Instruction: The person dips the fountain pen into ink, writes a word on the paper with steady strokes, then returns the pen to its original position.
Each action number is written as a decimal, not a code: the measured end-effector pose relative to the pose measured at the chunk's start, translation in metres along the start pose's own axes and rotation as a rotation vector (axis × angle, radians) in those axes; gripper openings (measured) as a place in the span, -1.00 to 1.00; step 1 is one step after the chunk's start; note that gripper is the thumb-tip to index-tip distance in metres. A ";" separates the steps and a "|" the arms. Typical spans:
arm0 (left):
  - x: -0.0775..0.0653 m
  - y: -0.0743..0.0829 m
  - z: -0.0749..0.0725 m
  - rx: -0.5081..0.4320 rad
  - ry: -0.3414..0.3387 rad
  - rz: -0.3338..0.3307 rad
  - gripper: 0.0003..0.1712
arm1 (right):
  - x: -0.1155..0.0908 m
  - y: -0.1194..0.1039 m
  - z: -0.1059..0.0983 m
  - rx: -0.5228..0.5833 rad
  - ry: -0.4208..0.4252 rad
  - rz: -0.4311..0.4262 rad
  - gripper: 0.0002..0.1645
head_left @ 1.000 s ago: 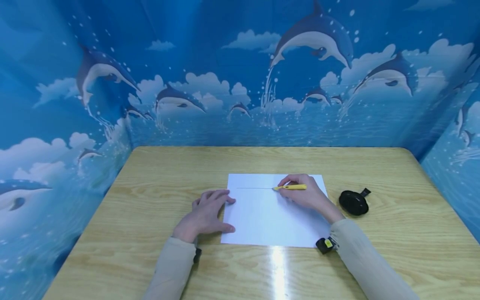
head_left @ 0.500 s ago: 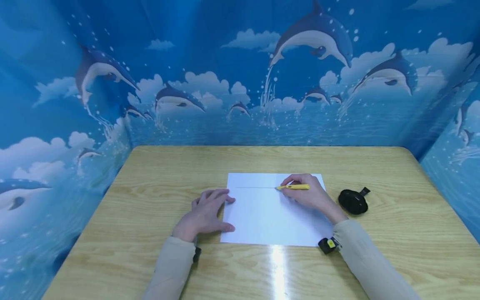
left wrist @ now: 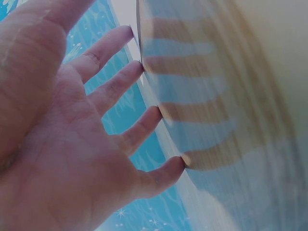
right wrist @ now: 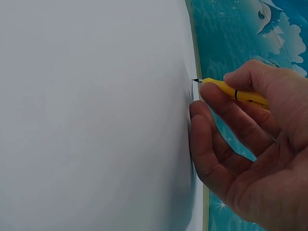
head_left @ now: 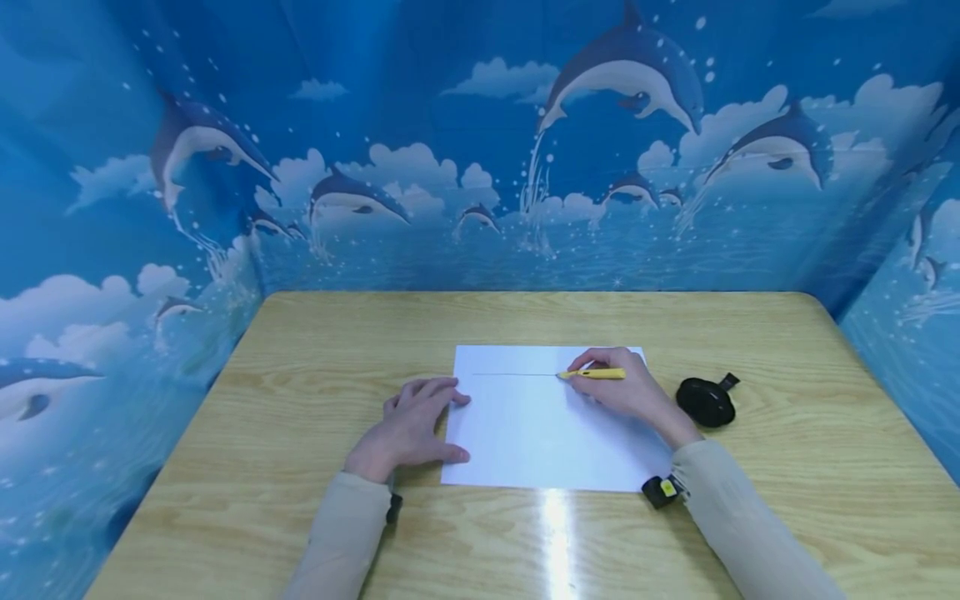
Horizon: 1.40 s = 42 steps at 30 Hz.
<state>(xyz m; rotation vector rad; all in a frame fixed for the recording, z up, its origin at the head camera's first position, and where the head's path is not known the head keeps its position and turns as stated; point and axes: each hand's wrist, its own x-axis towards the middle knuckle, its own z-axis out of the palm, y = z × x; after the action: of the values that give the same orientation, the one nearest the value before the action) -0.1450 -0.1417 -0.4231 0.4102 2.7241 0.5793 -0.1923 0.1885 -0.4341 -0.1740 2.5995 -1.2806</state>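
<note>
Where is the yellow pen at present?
In the head view, the right hand pinches the yellow pen over the upper right of the paper, where the line meets the pen's tip.

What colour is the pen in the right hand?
The pen is yellow with a dark tip, clearest in the right wrist view.

Over the last second my right fingers point(right wrist: 243, 126) slide a little farther right across the white paper point(head_left: 510, 433), taking the yellow pen point(head_left: 609, 374) with them, so the thin line point(head_left: 513, 374) behind its tip now runs longer. My right sleeve point(head_left: 742, 517) and the black wrist camera point(head_left: 660, 492) shift the same way, baring slightly more of the sheet's near edge, and my wrist comes closer to the small black pan point(head_left: 705, 402).
</note>
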 end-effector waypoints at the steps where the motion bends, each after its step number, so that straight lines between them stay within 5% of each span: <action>1: 0.000 0.000 0.000 0.001 0.000 -0.001 -0.15 | 0.000 0.000 0.000 0.002 -0.003 0.002 -0.75; 42: 0.001 -0.001 0.002 0.014 0.000 -0.006 -0.13 | -0.007 0.009 -0.012 -0.026 0.025 0.045 -0.72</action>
<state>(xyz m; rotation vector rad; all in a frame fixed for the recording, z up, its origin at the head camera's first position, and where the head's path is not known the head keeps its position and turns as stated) -0.1454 -0.1419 -0.4255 0.4056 2.7295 0.5595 -0.1887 0.2046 -0.4326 -0.1032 2.6265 -1.2425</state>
